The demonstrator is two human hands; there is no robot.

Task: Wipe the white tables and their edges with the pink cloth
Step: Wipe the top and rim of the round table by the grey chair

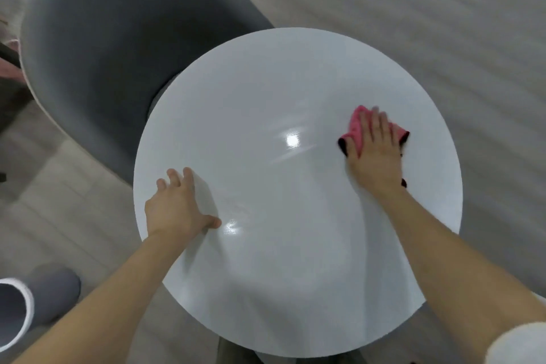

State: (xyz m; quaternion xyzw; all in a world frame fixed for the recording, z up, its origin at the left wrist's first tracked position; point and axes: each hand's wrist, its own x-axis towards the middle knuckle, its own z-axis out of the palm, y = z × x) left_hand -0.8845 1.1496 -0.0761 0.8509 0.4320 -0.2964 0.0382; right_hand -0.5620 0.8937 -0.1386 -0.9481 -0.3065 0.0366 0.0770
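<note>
Now your right hand (pixel 373 154) pins the pink cloth (pixel 356 124) under flat fingers (pixel 381 124) near the counter's (pixel 295 83) right edge, left hand (pixel 174 207) open opposite.

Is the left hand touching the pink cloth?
Apart. Head view: left hand rests at the white table's left edge; pink cloth lies under the right hand, bare tabletop between.

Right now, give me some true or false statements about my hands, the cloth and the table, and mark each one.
1. The right hand presses the pink cloth flat on the white table. True.
2. The left hand holds a second cloth. False: it holds nothing and rests on the table's left edge.
3. The table is square. False: it is round.
4. A grey chair stands at the table's far left side. True.
</note>
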